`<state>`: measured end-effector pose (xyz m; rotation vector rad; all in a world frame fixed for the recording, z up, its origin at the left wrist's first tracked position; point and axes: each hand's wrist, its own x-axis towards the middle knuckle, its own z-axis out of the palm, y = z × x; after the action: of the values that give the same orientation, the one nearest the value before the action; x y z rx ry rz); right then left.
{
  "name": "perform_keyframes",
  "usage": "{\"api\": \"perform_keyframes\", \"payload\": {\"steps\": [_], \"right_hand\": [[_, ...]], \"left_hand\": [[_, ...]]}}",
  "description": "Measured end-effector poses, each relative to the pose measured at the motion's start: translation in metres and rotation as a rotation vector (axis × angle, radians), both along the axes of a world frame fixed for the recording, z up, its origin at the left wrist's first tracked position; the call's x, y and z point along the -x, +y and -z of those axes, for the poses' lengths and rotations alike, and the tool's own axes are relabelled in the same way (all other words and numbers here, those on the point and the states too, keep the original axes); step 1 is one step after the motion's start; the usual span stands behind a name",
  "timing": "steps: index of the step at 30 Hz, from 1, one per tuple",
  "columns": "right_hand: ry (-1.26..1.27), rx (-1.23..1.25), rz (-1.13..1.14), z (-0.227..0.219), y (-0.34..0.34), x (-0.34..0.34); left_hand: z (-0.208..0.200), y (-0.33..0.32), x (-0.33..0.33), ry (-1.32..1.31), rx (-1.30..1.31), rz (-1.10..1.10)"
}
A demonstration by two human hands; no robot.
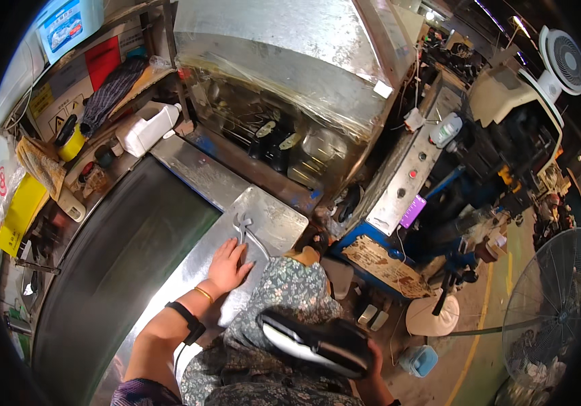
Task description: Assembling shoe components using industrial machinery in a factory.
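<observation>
My left hand (pixel 228 266) lies with its fingers stretched out on a bare metal plate (pixel 280 215) beside the conveyor belt. Its fingertips are right at one handle of silver pincers (pixel 244 224); I see no grip around it. The other handle slants away toward my apron. Low in front of my body, my right hand (pixel 374 358) is closed on one end of a glossy black shoe (pixel 317 342). The shoe lies sideways over my lap, and most of that hand's fingers are hidden behind it.
A dark conveyor belt (pixel 128 271) runs along my left. Ahead, black shoes (pixel 273 142) stand inside a metal hood (pixel 284 61) with clear sheeting. On the right are a machine with a control panel (pixel 409 169), a floor fan (pixel 554 311) and a blue bin (pixel 419 361).
</observation>
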<state>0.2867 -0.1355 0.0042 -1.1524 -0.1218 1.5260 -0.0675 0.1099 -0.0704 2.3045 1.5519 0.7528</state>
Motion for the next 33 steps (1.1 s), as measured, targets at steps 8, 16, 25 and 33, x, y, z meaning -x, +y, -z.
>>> {"api": "perform_keyframes", "payload": {"steps": [8, 16, 25, 33], "right_hand": [[0.061, -0.481, 0.171, -0.009, 0.294, 0.019], [-1.760, -0.114, -0.265, 0.072, 0.503, 0.095], [-1.223, -0.495, -0.328, 0.098, 0.438, 0.080], [-1.026, -0.242, -0.075, 0.075, 0.159, -0.056]], "left_hand": [[0.012, 0.002, 0.001, 0.085, -0.054, -0.072], [0.001, 0.008, -0.004, 0.092, -0.038, -0.052], [-0.001, 0.008, -0.006, 0.066, -0.024, -0.043], [0.004, 0.004, -0.006, 0.077, -0.043, -0.055]]}}
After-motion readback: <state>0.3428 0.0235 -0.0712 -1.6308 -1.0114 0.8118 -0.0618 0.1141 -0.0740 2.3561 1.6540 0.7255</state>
